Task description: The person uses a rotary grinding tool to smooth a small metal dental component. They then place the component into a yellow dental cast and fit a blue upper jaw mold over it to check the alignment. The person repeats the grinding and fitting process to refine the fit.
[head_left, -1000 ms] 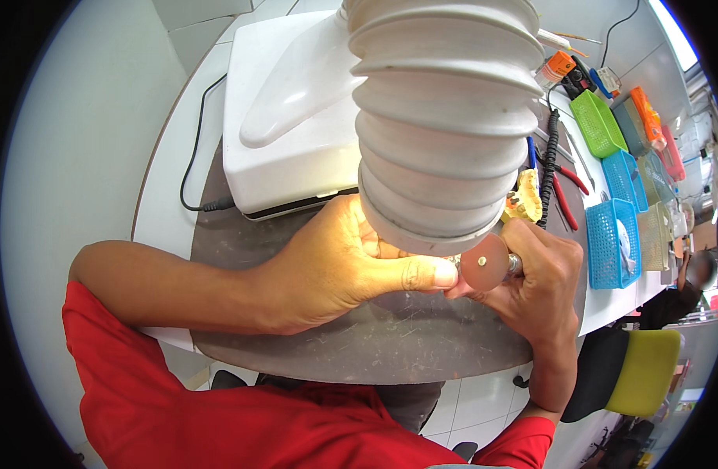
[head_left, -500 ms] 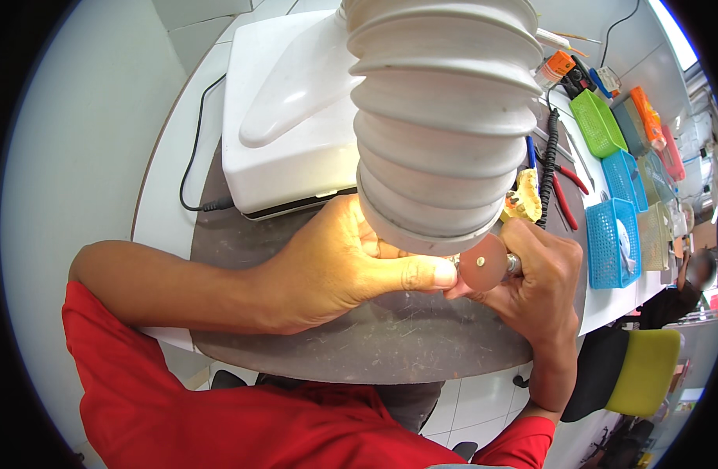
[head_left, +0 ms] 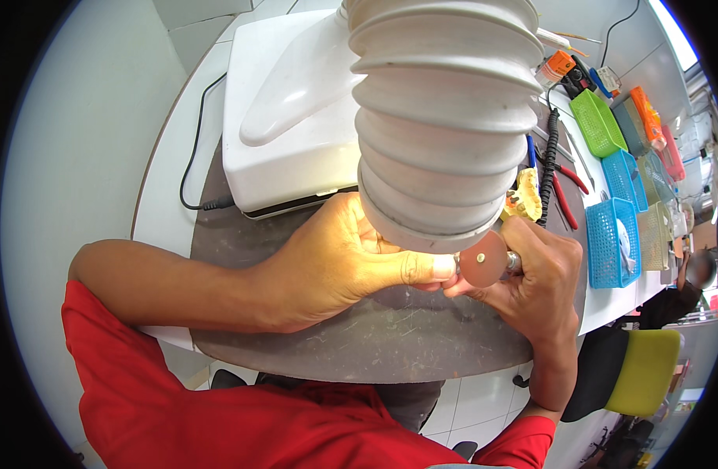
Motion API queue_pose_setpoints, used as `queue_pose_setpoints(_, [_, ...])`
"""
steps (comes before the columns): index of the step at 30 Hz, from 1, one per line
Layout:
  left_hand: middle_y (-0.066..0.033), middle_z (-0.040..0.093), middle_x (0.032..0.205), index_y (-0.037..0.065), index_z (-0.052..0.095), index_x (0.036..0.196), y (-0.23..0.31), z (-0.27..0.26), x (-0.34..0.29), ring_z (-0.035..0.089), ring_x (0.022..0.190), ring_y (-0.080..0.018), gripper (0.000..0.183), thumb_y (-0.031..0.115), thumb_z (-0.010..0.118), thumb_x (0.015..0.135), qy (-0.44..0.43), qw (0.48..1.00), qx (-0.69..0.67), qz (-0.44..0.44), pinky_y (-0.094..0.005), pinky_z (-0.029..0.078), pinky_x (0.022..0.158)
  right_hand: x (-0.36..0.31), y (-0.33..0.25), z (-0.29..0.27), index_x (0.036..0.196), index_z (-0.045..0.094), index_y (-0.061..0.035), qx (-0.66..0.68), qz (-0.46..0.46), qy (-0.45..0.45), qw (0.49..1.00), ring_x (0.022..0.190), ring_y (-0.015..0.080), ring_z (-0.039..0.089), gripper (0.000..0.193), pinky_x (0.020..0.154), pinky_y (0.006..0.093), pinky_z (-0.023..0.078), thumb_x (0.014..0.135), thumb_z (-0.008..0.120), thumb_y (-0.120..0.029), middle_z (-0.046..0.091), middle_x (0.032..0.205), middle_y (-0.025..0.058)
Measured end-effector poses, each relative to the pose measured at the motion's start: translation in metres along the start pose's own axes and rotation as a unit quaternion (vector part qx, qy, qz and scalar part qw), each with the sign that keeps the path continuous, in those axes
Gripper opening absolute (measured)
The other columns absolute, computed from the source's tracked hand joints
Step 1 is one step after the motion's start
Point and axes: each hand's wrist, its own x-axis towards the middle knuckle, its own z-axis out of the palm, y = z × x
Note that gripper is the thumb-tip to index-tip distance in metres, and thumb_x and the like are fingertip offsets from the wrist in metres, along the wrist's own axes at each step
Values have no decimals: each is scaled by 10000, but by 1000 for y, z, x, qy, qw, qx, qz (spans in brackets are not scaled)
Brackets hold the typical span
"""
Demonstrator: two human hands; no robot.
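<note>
My left hand [head_left: 339,262] is curled under the mouth of a wide white ribbed hose [head_left: 445,117], its thumb stretched toward a small brown round disc [head_left: 482,259]. What its fingers pinch is hidden by the hose. My right hand [head_left: 531,281] grips a metal rotary handpiece [head_left: 514,260] that carries the disc at its tip. Both hands meet over a dark grey work mat [head_left: 375,336], brightly lit from above.
A white box-shaped machine [head_left: 288,125] with a black cable [head_left: 191,164] stands behind the hands. A yellow dental cast [head_left: 525,199], red-handled pliers [head_left: 566,187] and a coiled black cord [head_left: 548,160] lie at right, beside blue [head_left: 609,242] and green [head_left: 597,121] baskets. A yellow-backed chair [head_left: 633,367] stands lower right.
</note>
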Motion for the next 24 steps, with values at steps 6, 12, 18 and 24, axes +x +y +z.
queue_pose_setpoints(6, [-67,691,1003,-17,639,1106,-3,-1,1,637,924,-109,219,84,691,919,9,1000,14,-2,-263,525,822,0,0,-1,672,507,-69,-1,-2,-5,1000,425,186,457,629,403,327,356,569,896,-552,456,541,39])
queue_pose_setpoints(12, [-63,689,1010,-14,634,1118,-1,1,0,634,929,-107,233,87,695,917,11,1000,7,-2,-267,522,827,0,0,-1,672,510,-69,3,14,-4,1000,423,191,456,624,402,328,357,568,899,-546,457,542,39])
queue_pose_setpoints(18, [-63,688,1022,-12,629,1130,2,2,-1,634,945,-108,235,89,685,925,12,1000,11,-10,-268,520,841,0,1,0,675,512,-69,8,10,4,1000,424,190,453,621,403,330,356,573,897,-545,456,542,38])
queue_pose_setpoints(24, [-64,687,1031,-10,615,1159,3,2,0,635,951,-112,258,85,679,929,-3,1000,20,-5,-270,517,853,1,1,1,678,515,-69,4,-11,2,1000,426,190,455,611,407,330,359,574,900,-533,453,541,37])
